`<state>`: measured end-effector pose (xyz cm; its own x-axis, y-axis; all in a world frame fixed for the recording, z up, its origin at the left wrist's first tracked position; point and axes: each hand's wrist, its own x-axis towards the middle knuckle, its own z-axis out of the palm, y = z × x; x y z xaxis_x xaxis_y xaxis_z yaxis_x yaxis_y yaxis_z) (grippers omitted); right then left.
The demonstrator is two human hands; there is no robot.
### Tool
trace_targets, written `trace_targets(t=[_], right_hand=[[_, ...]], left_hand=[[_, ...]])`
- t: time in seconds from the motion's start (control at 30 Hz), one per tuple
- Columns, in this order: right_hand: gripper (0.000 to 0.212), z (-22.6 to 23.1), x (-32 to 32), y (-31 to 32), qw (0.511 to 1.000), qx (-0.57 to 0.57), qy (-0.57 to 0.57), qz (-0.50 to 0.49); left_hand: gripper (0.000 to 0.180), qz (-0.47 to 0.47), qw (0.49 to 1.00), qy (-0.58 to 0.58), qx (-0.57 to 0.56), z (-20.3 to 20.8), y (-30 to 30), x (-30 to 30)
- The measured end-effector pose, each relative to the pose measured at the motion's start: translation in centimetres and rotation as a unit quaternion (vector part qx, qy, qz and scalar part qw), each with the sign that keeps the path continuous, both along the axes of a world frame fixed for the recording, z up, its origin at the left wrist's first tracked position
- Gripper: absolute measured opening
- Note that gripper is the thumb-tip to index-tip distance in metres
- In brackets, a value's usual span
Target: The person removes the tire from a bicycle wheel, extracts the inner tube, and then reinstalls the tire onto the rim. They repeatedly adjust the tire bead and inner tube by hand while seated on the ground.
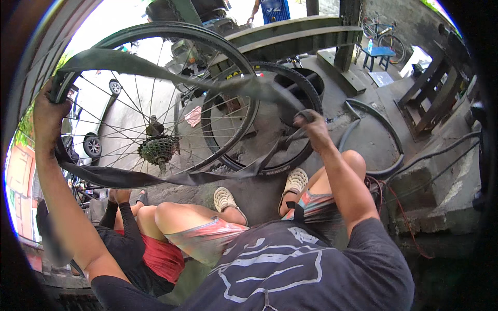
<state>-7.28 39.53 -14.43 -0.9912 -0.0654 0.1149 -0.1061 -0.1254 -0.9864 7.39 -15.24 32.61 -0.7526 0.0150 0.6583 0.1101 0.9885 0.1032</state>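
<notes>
My left hand [49, 114] is closed around the left side of a bare bicycle wheel rim [251, 111], held up in front of me. A cluster of dark sprockets [155, 149] sits at its hub, and no tyre shows on the rim. A flat, deflated black inner tube [116, 61] loops from the left side of the rim across to my right hand [312, 127]. The fingers of that hand are closed on the tube, drawing it out past the wheel's right edge. The tube's lower run hangs twisted below the hub. My left fingertips are partly hidden behind the rim.
Behind the held wheel is another wheel with a black tyre [313, 98]. A loose tyre [397, 142] lies on the ground to the right. Steel beams [295, 39] cross the back, near a blue stool [378, 52]. A person in red shorts [166, 262] sits close on my left.
</notes>
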Motion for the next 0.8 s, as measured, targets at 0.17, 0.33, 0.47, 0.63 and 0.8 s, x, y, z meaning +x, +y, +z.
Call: trace_targets(t=[0.17,0.33,0.47,0.63,0.8], right_hand=[[0.043,2.7,-2.1,0.7,0.978,0.189,-0.086,0.016],[0.108,10.9,0.6,-1.1,0.879,0.471,0.009,0.074],[0.134,15.3,4.2,-4.5,0.943,0.157,0.282,0.081],[0.125,24.0,9.2,-8.1,0.791,0.404,0.435,-0.150],[0.088,30.6,8.5,-7.9,0.801,0.498,0.330,0.029]], left_hand=[[0.060,0.043,0.999,-0.006,0.010,-0.8,2.6,0.9],[0.049,0.033,0.999,-0.018,-0.024,-3.2,10.0,1.2],[0.045,0.029,0.999,-0.008,-0.037,-5.8,14.3,-0.2],[0.044,-0.026,0.996,-0.033,-0.080,-10.3,20.9,-1.9],[0.062,-0.031,0.992,-0.097,-0.069,-13.1,24.9,-3.7]])
